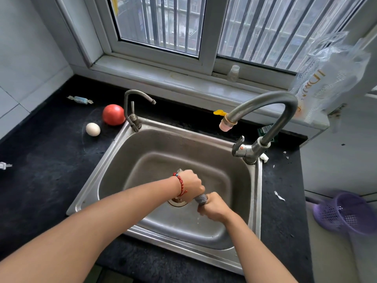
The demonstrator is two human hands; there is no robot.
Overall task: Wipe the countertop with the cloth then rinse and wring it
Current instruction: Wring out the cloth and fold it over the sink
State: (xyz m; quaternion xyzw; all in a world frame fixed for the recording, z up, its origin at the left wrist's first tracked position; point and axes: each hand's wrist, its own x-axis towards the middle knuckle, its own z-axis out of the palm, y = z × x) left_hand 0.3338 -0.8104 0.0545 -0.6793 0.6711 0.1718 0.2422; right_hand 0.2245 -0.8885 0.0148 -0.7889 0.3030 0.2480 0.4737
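Note:
Over the steel sink (114, 166), both hands hold a grey cloth (201, 199) twisted into a tight roll above the drain. My left hand (191, 185), with a red bead bracelet on the wrist, is shut on the cloth's upper end. My right hand (214, 208) is shut on its lower end. Only a short stretch of cloth shows between the fists, plus a small tip past the left hand. Drops of water fall below the right hand. The black countertop (47, 170) surrounds the sink.
A large tap (271, 111) with a pink nozzle arches over the sink's right side; no water runs from it. A small tap (132, 111) stands at the back left. A tomato (113, 114), an egg (93, 129) and a wrapped sweet (80, 99) lie on the left counter. A purple basket (346, 213) hangs at right.

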